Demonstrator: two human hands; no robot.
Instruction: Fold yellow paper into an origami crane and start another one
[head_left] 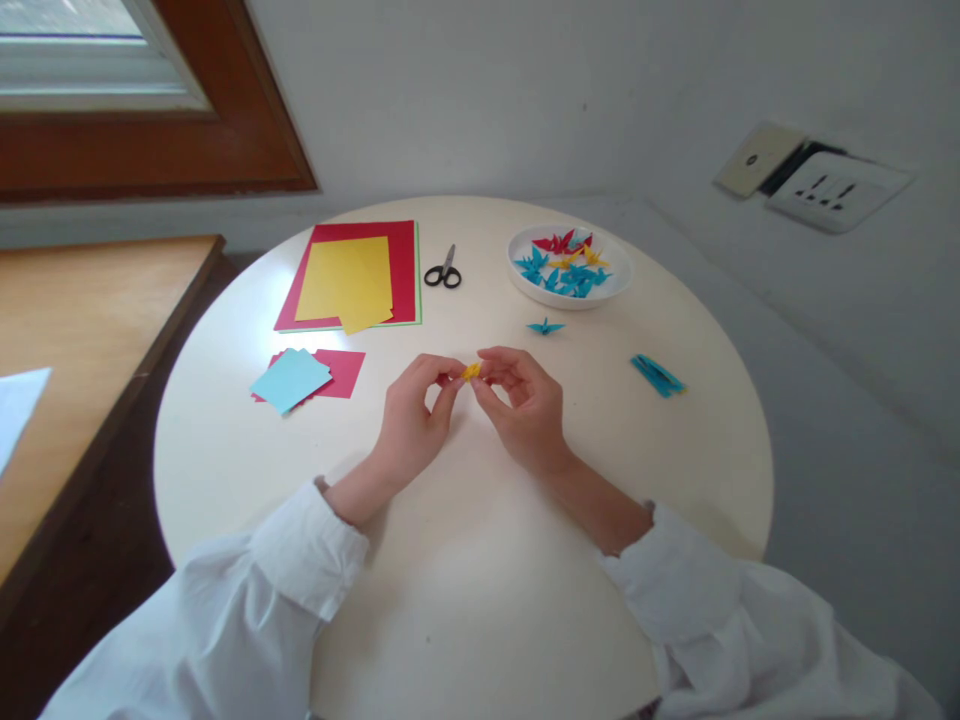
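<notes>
Between my two hands, over the middle of the white table, is a small folded piece of yellow paper (471, 372). My left hand (418, 405) pinches it from the left with thumb and forefinger. My right hand (525, 405) grips its right side the same way, the other fingers curled. The fingertips cover part of the paper, so its exact folded shape is hard to make out. Just beyond my right hand a single blue paper crane (546, 327) sits on the table.
A white dish (534, 291) of blue, red and yellow cranes stands at the back right. Folded blue strips (658, 376) lie at right. Black-handled scissors (443, 272) lie beside yellow sheets (345, 280) on red ones. Light-blue squares (291, 380) overlap pink paper (343, 372) at left.
</notes>
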